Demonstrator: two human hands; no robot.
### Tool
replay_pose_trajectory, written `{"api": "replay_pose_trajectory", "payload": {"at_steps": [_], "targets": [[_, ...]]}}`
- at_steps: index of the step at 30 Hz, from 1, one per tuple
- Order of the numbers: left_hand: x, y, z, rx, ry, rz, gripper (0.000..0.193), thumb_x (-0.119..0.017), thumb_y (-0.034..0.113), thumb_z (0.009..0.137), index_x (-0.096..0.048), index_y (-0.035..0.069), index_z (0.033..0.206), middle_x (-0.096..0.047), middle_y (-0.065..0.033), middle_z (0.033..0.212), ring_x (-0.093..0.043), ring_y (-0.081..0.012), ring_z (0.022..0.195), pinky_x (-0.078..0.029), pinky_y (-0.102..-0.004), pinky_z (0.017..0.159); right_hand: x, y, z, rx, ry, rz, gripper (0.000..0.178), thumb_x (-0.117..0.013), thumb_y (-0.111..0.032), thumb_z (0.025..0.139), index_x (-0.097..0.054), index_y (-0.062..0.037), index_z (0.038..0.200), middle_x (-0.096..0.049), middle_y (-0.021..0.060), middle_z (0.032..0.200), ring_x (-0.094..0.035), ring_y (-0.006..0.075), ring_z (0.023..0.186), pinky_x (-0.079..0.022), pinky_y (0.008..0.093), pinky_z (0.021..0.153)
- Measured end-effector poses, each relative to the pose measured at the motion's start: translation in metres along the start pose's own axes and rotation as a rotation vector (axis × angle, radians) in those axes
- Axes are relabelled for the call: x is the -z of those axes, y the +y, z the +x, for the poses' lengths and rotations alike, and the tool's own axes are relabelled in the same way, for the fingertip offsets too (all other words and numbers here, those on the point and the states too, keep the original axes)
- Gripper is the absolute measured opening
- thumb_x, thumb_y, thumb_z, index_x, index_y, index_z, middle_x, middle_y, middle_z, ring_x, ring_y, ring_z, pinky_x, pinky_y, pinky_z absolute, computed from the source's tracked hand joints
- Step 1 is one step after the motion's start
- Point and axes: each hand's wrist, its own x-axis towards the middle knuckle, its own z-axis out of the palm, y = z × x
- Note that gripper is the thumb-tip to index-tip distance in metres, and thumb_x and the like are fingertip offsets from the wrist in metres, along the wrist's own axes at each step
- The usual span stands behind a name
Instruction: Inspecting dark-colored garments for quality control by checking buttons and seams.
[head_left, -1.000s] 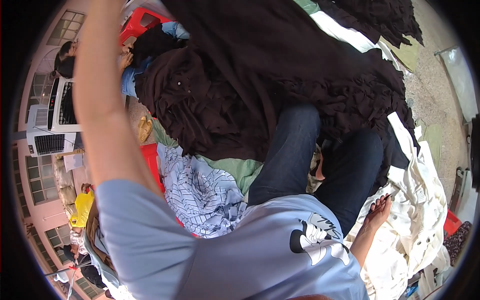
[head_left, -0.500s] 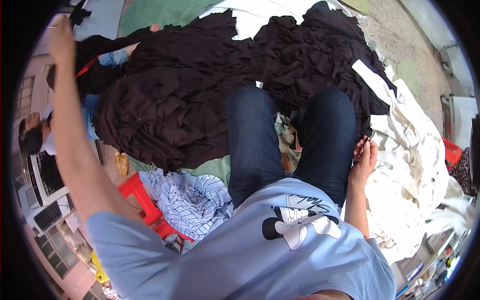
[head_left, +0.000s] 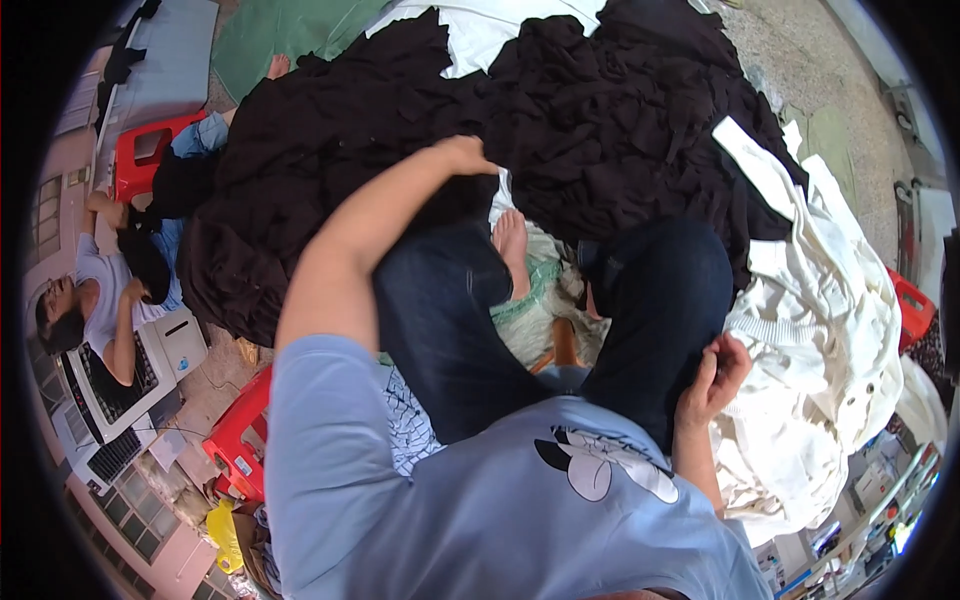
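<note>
My left hand (head_left: 464, 156) reaches across to the near edge of a big heap of dark brown garments (head_left: 380, 130). Its fingers are closed on the top of a small white cloth piece (head_left: 501, 192), which hangs down beside my bare foot (head_left: 511, 240). Beside my right thigh is my right hand (head_left: 714, 383), its fingers curled together. What it grips, if anything, is too small to make out. A pile of white knitted garments (head_left: 820, 370) lies close to that hand, with ribbed edges and buttons showing.
Another person (head_left: 90, 300) sits at the left in a light top. Red plastic stools (head_left: 240, 440) stand at the left, and a red item (head_left: 910, 308) is at the right. Blue-white patterned cloth (head_left: 408, 425) lies by my left thigh. Green sheeting (head_left: 300, 40) covers the floor at the far left.
My left hand has come down from the far upper left onto the white cloth piece. My left knee has swung outward, uncovering my foot. My right hand has moved slightly nearer my body.
</note>
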Motion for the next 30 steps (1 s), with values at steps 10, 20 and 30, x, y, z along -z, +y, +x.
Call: {"api": "replay_pose_trajectory", "payload": {"at_steps": [10, 20, 30], "targets": [[-0.123, 0.121, 0.164, 0.577, 0.515, -2.064, 0.107, -0.091, 0.027, 0.068, -0.034, -0.007, 0.152, -0.057, -0.0243, 0.141, -0.063, -0.0350, 0.121, -0.054, -0.0423, 0.102, 0.012, -0.011, 0.009, -0.016, -0.030, -0.196, 0.030, -0.055, -0.003, 0.098, -0.050, 0.0015, 0.127, -0.050, 0.0108, 0.108, -0.045, 0.0168, 0.092, -0.039, 0.0304, 0.086], [0.004, 0.217, 0.118, -0.266, 0.251, -0.675, 0.072, -0.085, 0.040, 0.061, -0.072, -0.003, 0.118, -0.070, -0.0249, 0.123, -0.067, -0.0375, 0.117, -0.053, -0.0392, 0.102, 0.016, -0.009, 0.020, 0.005, -0.126, -0.278, 0.030, -0.051, 0.000, 0.093, -0.049, -0.0015, 0.123, -0.048, 0.0095, 0.103, -0.042, 0.0172, 0.089, -0.034, 0.0317, 0.080], [-0.013, 0.077, 0.187, 0.095, 0.447, -0.046, 0.099, -0.086, 0.042, 0.065, -0.053, 0.003, 0.150, -0.016, -0.0178, 0.168, -0.014, -0.0392, 0.155, -0.023, -0.0578, 0.121, 0.018, -0.006, 0.013, -0.002, -0.115, -0.342, 0.036, -0.049, 0.004, 0.085, -0.048, -0.0012, 0.120, -0.047, 0.0110, 0.099, -0.042, 0.0208, 0.087, -0.037, 0.0359, 0.080]]}}
